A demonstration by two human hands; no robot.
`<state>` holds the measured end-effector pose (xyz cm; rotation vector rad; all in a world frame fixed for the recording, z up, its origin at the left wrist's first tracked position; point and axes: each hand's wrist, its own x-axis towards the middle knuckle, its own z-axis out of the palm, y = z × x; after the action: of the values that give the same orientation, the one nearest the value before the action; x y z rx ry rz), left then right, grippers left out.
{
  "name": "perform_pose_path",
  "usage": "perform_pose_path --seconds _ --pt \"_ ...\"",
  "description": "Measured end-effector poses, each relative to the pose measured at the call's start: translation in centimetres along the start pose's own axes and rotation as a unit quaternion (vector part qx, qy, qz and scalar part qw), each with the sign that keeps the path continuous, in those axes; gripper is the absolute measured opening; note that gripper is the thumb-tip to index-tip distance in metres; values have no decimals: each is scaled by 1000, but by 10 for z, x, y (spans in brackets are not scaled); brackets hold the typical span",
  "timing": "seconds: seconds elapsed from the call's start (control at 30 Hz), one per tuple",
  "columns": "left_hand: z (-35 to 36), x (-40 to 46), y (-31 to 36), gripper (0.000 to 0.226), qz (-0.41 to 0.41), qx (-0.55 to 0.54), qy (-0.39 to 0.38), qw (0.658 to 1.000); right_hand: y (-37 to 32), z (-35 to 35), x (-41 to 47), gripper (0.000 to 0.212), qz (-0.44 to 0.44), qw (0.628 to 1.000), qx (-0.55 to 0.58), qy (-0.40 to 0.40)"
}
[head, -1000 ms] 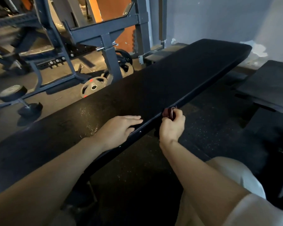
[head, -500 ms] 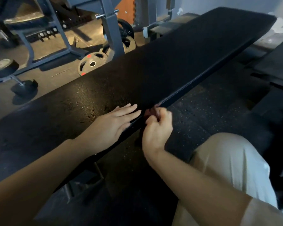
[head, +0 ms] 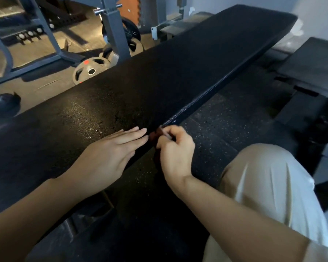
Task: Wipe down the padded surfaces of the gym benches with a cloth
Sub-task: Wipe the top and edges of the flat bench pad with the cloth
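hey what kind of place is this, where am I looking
Most likely a gym's weights area: a long black padded bench, weight plates lying on the rubber floor, and a grey steel rack behind.

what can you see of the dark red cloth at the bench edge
Only a small bunched piece of the dark red cloth shows, soft and crumpled, its full shape hidden. It sits against the near side edge of the black padded bench, between the two hands. The right hand grips it with curled fingers, pressing it to that edge. The left hand lies flat on the pad beside it, fingertips close by; whether they touch is unclear.
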<state>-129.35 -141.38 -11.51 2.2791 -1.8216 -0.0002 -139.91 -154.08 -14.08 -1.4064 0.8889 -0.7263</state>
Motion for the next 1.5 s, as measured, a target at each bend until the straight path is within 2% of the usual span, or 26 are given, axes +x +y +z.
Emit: perform_pose_path --seconds 0.07,0.1,0.2,0.27,0.33,0.37,0.47,0.53,0.6,0.63,0.7,0.73,0.77,0.83,0.87,0.93,0.97,1.03,1.1,1.17,1.23,1.3,1.37,1.43,1.5 --pt "-1 0 0 43 -1 4 5 1000 -3 -9 21 18 -9 994 14 105" --pt "-1 0 0 43 -2 6 10 1000 -5 -13 31 19 -28 991 13 133" --pt "0 4 3 39 -8 12 36 999 1 -14 32 24 -78 992 -35 90" --pt "1 6 5 38 -12 14 48 999 11 -9 22 23 -22 998 -32 44" --pt "1 6 6 39 -14 19 51 998 16 -8 17 16 25 999 -12 38" --pt "2 6 6 39 -13 21 49 998 16 -9 17 13 6 998 -7 54" --pt "3 6 5 39 -12 24 48 998 9 -9 19 8 -140 987 -22 74" --pt "4 7 5 40 -15 22 50 998 9 -8 20 11 -167 983 -51 56" --pt "5 7 5 40 -19 20 48 998 16 -11 27 14 -107 991 -41 66" --pt "5 6 5 40 -19 20 46 999 21 -13 30 17 -27 996 -15 80" --pt "5 4 5 41 -15 24 41 999 27 -18 31 21 130 984 44 116" --pt "5 3 5 43 -13 25 38 999 27 -18 30 21 127 982 35 136" --pt "5 3 4 44 -12 24 35 999 25 -17 29 20 70 987 10 145" --pt "6 4 4 40 -14 19 36 999 18 -13 27 22 -19 994 -31 106" --pt "7 4 3 40 -17 19 40 999 20 -11 30 20 -8 995 -46 90" --pt "8 4 4 40 -20 26 43 999 26 -11 34 3 85 991 -57 88" --pt "8 3 5 41 -21 26 41 999 29 -11 35 8 112 986 -62 108" --pt "7 3 4 42 -18 22 38 999 29 -9 33 15 38 987 -79 132" --pt "8 3 3 43 -16 22 37 999 21 -5 31 11 -42 988 -94 114" --pt "9 3 3 42 -21 22 39 999 21 -4 37 14 -14 989 -106 102" --pt "10 3 3 42 -21 23 42 999 24 -6 42 16 37 985 -106 128" --pt "10 3 2 43 -19 24 40 999 21 -6 38 14 -15 984 -105 144" --pt "11 3 1 43 -15 24 44 999 20 -5 34 14 -56 985 -115 115" --pt "11 4 2 43 -15 23 49 998 23 -5 33 14 -30 986 -134 91" --pt "11 4 3 44 -14 24 48 998 24 -6 34 13 -35 984 -138 110"
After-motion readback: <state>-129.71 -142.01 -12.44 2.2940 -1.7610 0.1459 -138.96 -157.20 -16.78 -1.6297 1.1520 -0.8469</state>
